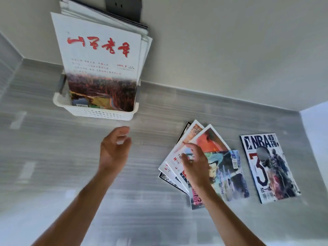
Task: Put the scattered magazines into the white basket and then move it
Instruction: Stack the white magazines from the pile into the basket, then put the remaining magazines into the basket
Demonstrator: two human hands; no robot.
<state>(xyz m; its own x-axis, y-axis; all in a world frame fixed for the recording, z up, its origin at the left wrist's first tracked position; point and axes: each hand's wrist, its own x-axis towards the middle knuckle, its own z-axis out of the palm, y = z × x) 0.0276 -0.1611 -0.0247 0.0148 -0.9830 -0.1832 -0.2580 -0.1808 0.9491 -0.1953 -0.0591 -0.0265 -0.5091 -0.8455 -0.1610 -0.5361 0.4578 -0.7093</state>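
Note:
A white basket [99, 113] stands at the back left against the wall, with several magazines upright in it; the front one [99, 55] has a white cover with red characters. A fanned pile of magazines [223, 167] lies on the grey surface at the right, and an NBA magazine [269, 167] lies apart, further right. My left hand [114, 148] hovers below the basket, fingers loosely curled, holding nothing. Over the fanned pile, my right hand [195, 164] has its fingers spread; whether it touches the pile is unclear.
The grey surface [53, 166] meets a pale wall at the back. A dark wall socket [124, 8] sits above the basket. A white panel [317, 130] closes off the far right side.

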